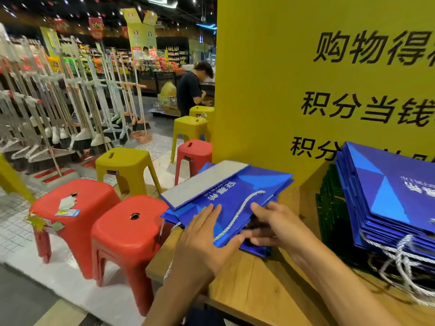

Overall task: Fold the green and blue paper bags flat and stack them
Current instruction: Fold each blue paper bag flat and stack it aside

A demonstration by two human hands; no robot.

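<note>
A blue paper bag (237,191) lies nearly flat at the left end of the wooden table (266,288), its grey base panel (204,182) turned up and its white rope handle across the face. My left hand (204,234) presses flat on the bag's near left part, thumb under its edge. My right hand (273,222) grips the bag's open mouth edge, fingers curled inside. A stack of flat blue bags (388,196) sits at the right, on top of dark green bags (332,203).
A yellow sign board (306,78) with black characters stands behind the table. Red stools (127,234) and yellow stools (124,163) crowd the floor to the left. Brooms hang on a rack at far left. A person in black stands in the aisle behind.
</note>
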